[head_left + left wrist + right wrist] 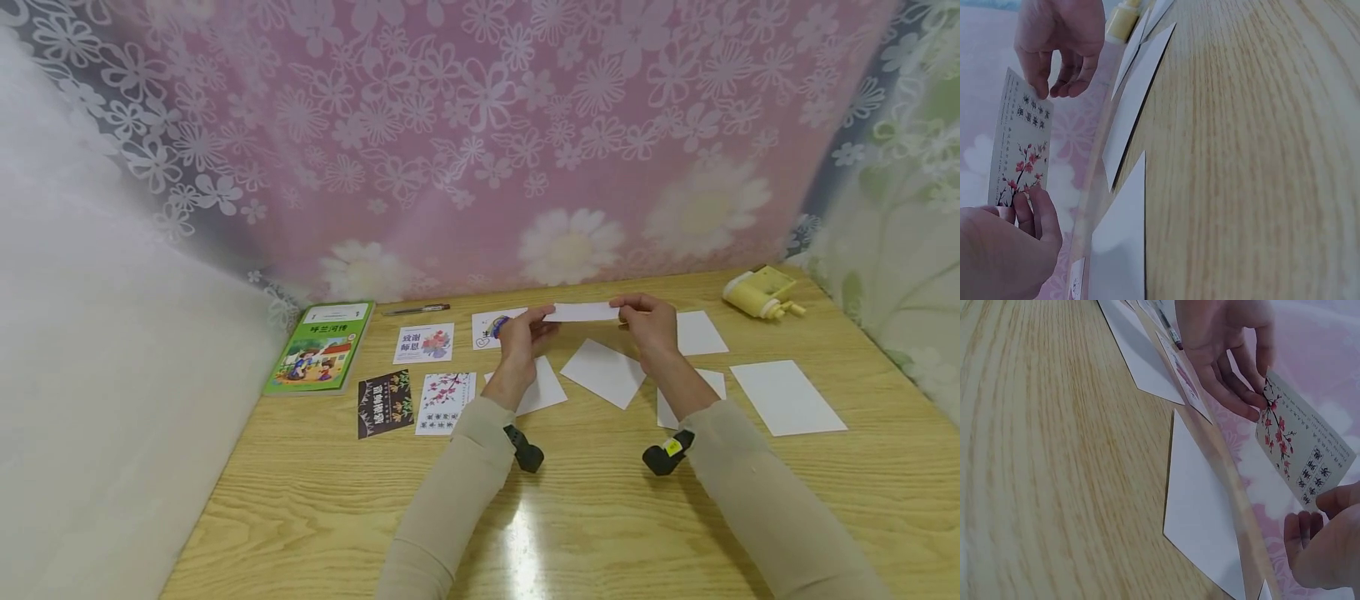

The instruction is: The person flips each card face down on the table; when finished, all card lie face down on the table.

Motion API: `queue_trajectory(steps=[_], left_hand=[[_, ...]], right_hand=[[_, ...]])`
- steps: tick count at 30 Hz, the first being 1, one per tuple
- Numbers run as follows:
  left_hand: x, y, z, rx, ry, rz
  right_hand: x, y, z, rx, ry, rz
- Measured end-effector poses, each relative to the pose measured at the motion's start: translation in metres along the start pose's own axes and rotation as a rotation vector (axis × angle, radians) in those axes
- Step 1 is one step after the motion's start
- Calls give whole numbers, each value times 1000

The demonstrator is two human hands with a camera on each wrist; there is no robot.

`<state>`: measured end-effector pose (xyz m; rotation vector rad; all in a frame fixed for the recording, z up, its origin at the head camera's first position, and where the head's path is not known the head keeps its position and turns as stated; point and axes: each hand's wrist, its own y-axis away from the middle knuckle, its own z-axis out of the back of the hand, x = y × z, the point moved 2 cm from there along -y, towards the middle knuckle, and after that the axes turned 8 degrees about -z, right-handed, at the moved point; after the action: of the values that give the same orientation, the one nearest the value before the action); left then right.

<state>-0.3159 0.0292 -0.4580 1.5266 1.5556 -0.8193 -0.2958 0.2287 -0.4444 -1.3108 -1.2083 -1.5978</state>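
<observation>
Both hands hold a greeting card [582, 312] up above the far side of the table. My left hand [522, 337] pinches one end, my right hand [651, 329] the other. From the head view the card is a narrow, plain white strip. In the left wrist view its printed face [1027, 134] shows pink blossoms on a branch and dark characters. My left fingers grip the blossom end, and my right fingertips are at the end with the characters. Below the hands lie blank white cards, one [603, 372] between the forearms and another [542, 388] beside the left wrist.
Printed cards lie to the left: a bouquet card [423, 342], a black card [386, 404] and a blossom card [446, 404]. Beyond them are a green book [321, 348] and a pen [417, 309]. More white cards [787, 398] and a yellow device [761, 292] are to the right.
</observation>
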Motion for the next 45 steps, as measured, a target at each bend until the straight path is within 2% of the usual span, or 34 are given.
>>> queue_trajectory(steps=[6, 14, 22, 26, 29, 35, 41, 45], left_hand=[[4, -1, 0, 3, -36, -19], [7, 0, -1, 9, -94, -24], [9, -1, 1, 11, -77, -25], [9, -2, 2, 3, -87, -28], [11, -2, 3, -11, -118, -30], [14, 0, 4, -48, -166, -43], [16, 0, 4, -63, -201, -73], [14, -2, 5, -73, -260, -35]], right_hand=[[1, 2, -2, 23, -41, -63], [-1, -1, -4, 27, -36, -69], [-1, -1, -5, 88, -249, -131], [-2, -2, -5, 99, -278, -125], [-4, -3, -5, 83, -229, -127], [-11, -9, -3, 21, -53, -123], [-13, -12, -3, -10, -2, -121], [-11, -12, -2, -11, 29, -112]])
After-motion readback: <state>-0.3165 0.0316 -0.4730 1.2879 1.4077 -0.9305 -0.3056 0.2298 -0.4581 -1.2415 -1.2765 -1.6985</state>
